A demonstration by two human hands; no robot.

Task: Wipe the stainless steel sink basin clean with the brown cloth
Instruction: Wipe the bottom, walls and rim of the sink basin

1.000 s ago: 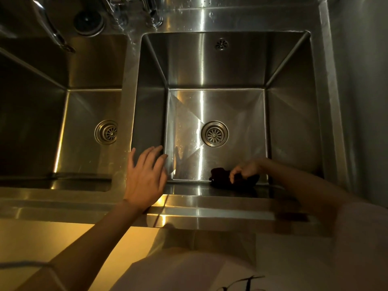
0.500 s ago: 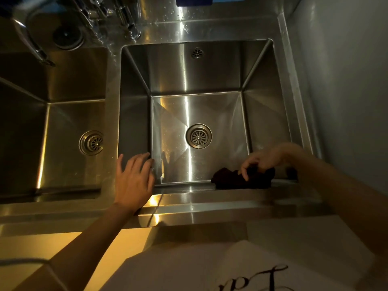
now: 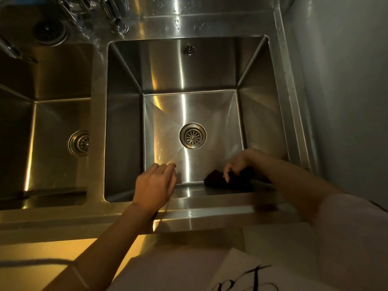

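Hiding part of our brown cloth (image 3: 218,181), our right hand (image 3: 237,162) grips it; our left hand (image 3: 155,185), loosely curled, holds nothing and has moved right over the sink basin (image 3: 123,133).

Second basin (image 3: 52,114) sits over at 9 o'clock with its own drain (image 3: 79,143), faucet hardware (image 3: 113,15) up around 11, grey wall (image 3: 352,80) at 3.

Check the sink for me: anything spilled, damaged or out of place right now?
Nothing stands out. The right hand grips the brown cloth at the near edge of the right basin, the drain strainer sits in place, and the left hand hovers open over the near rim.
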